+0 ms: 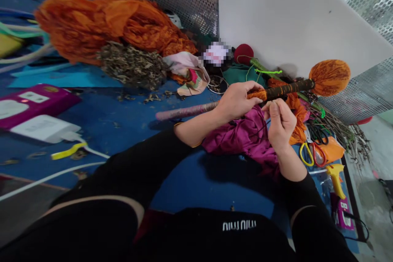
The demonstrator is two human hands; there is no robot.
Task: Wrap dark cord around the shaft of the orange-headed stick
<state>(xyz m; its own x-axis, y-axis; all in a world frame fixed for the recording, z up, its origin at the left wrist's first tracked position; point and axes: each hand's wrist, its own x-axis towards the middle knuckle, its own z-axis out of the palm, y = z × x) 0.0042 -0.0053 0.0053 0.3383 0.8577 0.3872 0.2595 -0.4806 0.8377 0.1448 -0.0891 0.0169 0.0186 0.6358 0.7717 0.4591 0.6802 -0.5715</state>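
Observation:
A long stick [290,88] lies slantwise in front of me, with an orange cloth-covered ball [330,77] on its right end. Dark wrapping with thin orange lines covers its right part, and its left end looks pinkish. My left hand [236,100] is closed around the stick's middle, where orange cloth shows under the fingers. Just below the stick, my right hand [281,123] is pinched closed close to the left fingertips. Whatever it holds is too small to make out. Crumpled magenta cloth [245,133] hangs beneath the stick, between both hands.
Orange cloth [92,24] and a dried plant clump [132,65] lie at the back left. A purple power strip [46,102] and white adapter [46,128] sit left. Scissors [312,153], a yellow glue gun [337,180] and twigs [346,127] are right. A white panel [276,16] stands behind.

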